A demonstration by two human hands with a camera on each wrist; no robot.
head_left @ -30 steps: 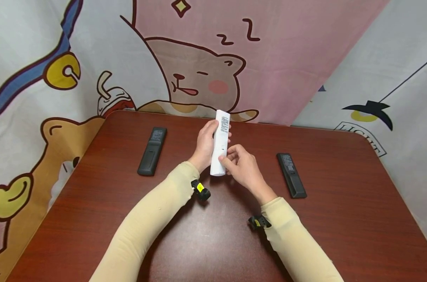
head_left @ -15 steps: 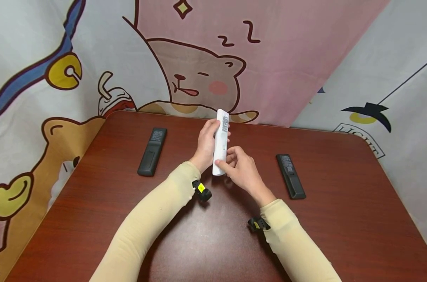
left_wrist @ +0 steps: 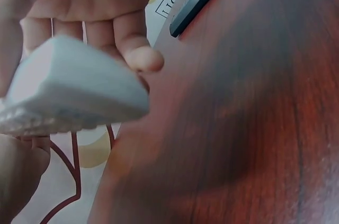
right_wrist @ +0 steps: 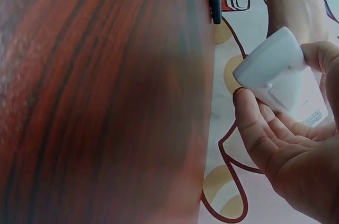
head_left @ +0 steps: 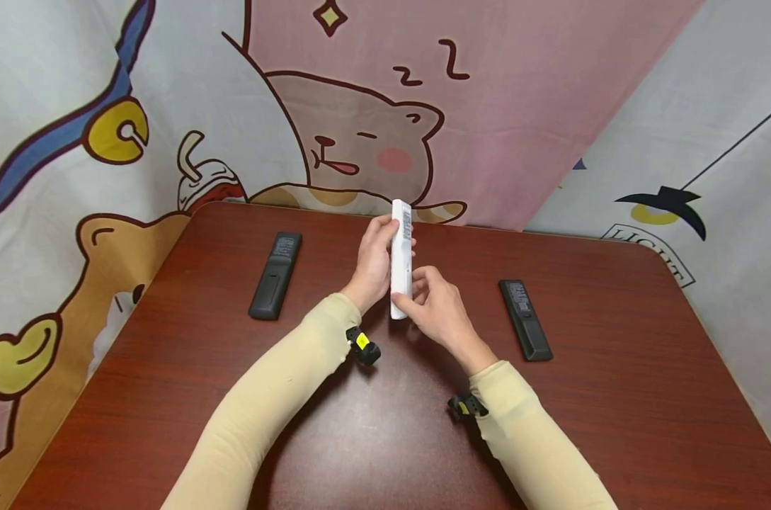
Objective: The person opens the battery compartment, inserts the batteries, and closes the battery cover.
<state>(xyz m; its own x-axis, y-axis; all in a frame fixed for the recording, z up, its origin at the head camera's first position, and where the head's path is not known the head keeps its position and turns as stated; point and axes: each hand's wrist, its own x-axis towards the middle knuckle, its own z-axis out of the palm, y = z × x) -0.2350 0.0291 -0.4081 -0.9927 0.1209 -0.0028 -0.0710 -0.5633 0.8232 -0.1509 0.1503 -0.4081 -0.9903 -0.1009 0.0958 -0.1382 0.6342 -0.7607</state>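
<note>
A white remote control (head_left: 401, 265) is held up over the middle of the table, its long edge toward the head camera. My left hand (head_left: 374, 258) grips its upper part, thumb on the near edge and fingertips showing at the far side. Near the lower end my right hand (head_left: 439, 304) pinches it, thumb on the edge and fingers curled behind. In the right wrist view, the back of the white remote (right_wrist: 280, 83) shows a small latch and printed label. Its blunt end fills the left wrist view as a white remote (left_wrist: 79, 83), with button bumps along the underside.
On the table (head_left: 372, 453) a black remote (head_left: 275, 276) lies back up to the left. Another black remote (head_left: 525, 320) lies back up to the right. A cartoon-printed curtain (head_left: 487, 142) hangs right behind the table's far edge.
The white remote has turned about its long axis, its printed back swinging from facing the head camera toward the right. My right thumb stays on the lower end; both black remotes lie still.
</note>
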